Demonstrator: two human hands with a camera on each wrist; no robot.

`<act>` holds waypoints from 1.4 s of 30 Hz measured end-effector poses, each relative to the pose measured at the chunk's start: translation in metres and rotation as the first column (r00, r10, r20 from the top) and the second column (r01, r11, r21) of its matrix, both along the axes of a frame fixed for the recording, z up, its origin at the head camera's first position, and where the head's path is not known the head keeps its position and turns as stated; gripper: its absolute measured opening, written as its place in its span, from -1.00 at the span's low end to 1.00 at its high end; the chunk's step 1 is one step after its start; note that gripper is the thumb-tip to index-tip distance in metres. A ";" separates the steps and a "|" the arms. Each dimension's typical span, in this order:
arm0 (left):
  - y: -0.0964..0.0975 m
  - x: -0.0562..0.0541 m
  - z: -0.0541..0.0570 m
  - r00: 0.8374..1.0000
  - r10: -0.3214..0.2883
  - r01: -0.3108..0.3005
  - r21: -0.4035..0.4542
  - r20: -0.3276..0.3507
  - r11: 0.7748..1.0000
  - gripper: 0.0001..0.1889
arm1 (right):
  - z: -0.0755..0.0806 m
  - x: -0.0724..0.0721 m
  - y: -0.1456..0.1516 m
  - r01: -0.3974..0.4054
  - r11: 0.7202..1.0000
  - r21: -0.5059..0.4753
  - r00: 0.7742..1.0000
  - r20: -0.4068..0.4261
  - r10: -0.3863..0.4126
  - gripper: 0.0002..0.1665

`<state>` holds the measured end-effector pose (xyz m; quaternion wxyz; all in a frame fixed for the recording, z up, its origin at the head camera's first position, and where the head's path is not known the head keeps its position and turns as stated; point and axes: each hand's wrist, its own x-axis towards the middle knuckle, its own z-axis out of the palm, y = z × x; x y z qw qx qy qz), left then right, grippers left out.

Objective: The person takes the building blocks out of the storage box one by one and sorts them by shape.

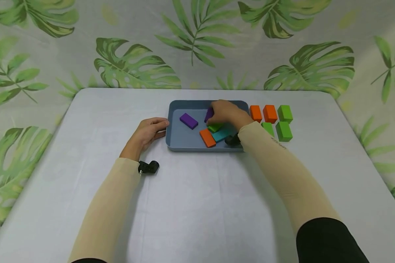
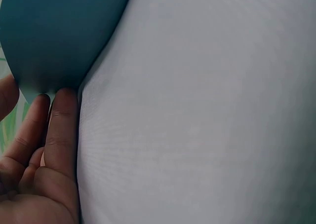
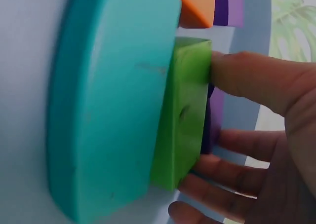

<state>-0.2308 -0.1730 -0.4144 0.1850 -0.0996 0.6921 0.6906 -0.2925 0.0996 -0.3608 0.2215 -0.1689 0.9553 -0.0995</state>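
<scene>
My left hand [image 1: 148, 132] is beside the left end of a blue-grey tray [image 1: 173, 145]. In the left wrist view, fairly straight fingers [image 2: 61, 130] touch the tray's outer wall [image 2: 54, 41]. My right hand [image 1: 226, 111] reaches into the tray, with thumb and fingers about a purple block [image 1: 209, 114] that they partly cover. In front of that block lies a green block [image 3: 190, 105], close to the fingertips. A teal block [image 3: 118, 100] lies next to the green one, and an orange block [image 1: 207, 138] is to its left. Another purple block [image 1: 189, 121] lies farther left in the tray.
To the right of the tray stand two orange blocks [image 1: 270, 114] and several green blocks [image 1: 284, 131], one partly behind the right sleeve. A white cloth [image 1: 184, 204] covers the table. Leaf-patterned fabric [image 1: 210, 44] hangs behind it.
</scene>
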 end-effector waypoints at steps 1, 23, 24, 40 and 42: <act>0.000 0.000 0.000 1.000 0.001 -0.001 0.001 -0.002 1.000 -0.56 | 0.000 0.000 -0.001 -0.010 1.000 -0.012 1.000 -0.003 0.010 -0.26; 0.002 -0.002 0.000 1.000 -0.007 0.007 -0.002 0.009 1.000 -0.54 | 0.004 -0.004 0.011 -0.087 0.981 -0.173 0.996 -0.025 0.084 -0.13; 0.002 -0.003 0.000 1.000 -0.008 0.008 -0.004 0.010 1.000 -0.54 | 0.006 -0.003 0.013 -0.092 0.979 -0.182 0.996 -0.036 0.087 -0.13; 0.001 -0.002 0.001 1.000 -0.008 0.008 -0.016 0.019 1.000 -0.52 | 0.036 0.027 0.024 -0.148 0.936 -0.319 0.989 -0.062 0.135 -0.15; 0.001 -0.002 0.001 1.000 -0.005 0.005 -0.020 0.020 1.000 -0.53 | 0.041 0.032 0.026 -0.170 0.926 -0.336 0.985 -0.077 0.152 -0.15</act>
